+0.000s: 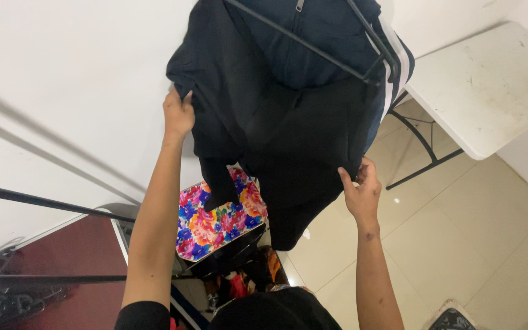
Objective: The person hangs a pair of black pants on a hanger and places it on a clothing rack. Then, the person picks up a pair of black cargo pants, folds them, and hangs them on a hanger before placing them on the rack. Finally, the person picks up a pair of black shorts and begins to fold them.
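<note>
the black garment point(288, 134) is up high, draped over a thin dark rail point(300, 43) of a drying rack, right in front of a white wall point(80, 79). it looks like the hanging part is mostly done, since the cloth already sits over the bar, but it is bunched and uneven, so spreading it flat seems to be what is left. the left hand point(178, 113) pinches the top left edge of the cloth. the right hand point(362, 186) grips the lower right edge. the cloth looks soft, floppy and dull. behind it hangs a dark blue jacket point(325, 30) with a zip and white stripes. below is a stool with a bright flower cover point(215, 223), a white table point(490, 85) with scuffs, and smooth pale floor tiles point(459, 244).
</note>
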